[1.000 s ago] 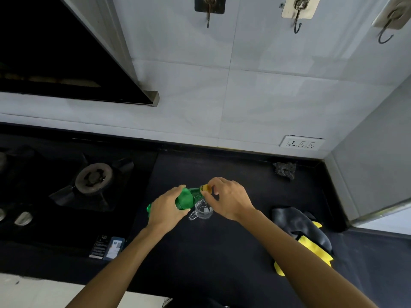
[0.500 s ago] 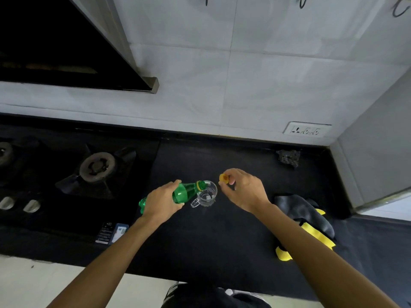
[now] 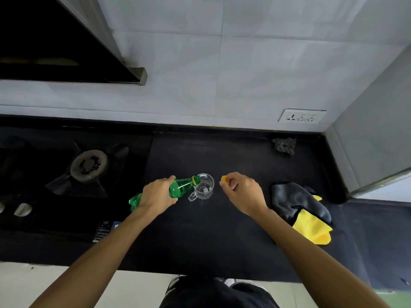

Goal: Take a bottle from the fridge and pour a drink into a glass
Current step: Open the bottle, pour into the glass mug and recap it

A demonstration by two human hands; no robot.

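While the left hand grips the tipped green bottle, its mouth is at the glass; I cannot tell what is inside. Right of the glass, the right hand pinches the orange cap.

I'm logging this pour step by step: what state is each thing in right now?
glass mug, upright on the counter, no drink visible inside.
green bottle, uncapped, tilted, mouth at the glass mug's rim.
yellow cap, off, pinched by the right hand.
left hand, gripping the green bottle.
gas burner, unlit.
cloths, crumpled on the counter.
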